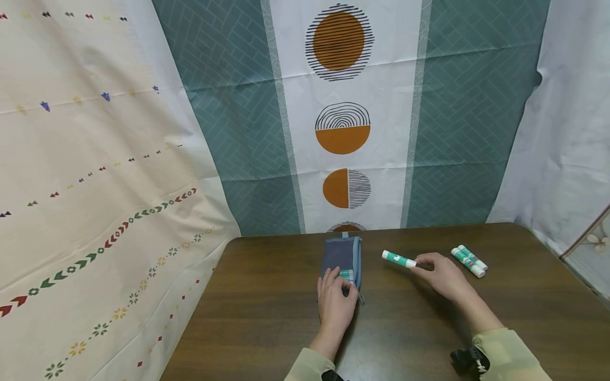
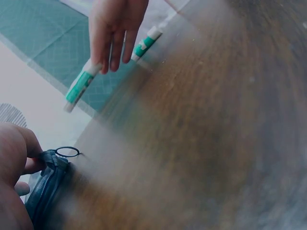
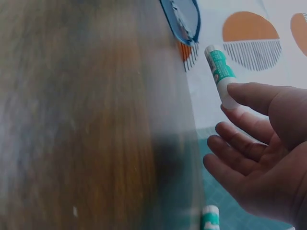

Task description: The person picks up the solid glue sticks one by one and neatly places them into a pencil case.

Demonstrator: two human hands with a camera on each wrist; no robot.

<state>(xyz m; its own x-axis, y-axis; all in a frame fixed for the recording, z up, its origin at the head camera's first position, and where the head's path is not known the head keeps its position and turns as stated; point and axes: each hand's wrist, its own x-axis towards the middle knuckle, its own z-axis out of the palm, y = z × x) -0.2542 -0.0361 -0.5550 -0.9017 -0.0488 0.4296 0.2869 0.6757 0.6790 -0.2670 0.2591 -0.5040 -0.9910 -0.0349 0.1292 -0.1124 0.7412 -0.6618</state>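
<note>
Fingers curled, your left hand (image 1: 333,300) grips the near end of one blue pouch (image 1: 336,254), nine o'clock from your right hand (image 1: 444,278), whose thumb and forefinger pinch one glue stick (image 1: 399,259) by its white end, other fingers loosely spread. That pouch looks soft and floppy, so hold it by the edge; the stick should be light, stiff, slightly slippery, best taken mid-barrel. Two more sticks (image 1: 469,260) at two o'clock, plus green-and-white contents (image 1: 347,274) in the pouch, number unclear!
</note>
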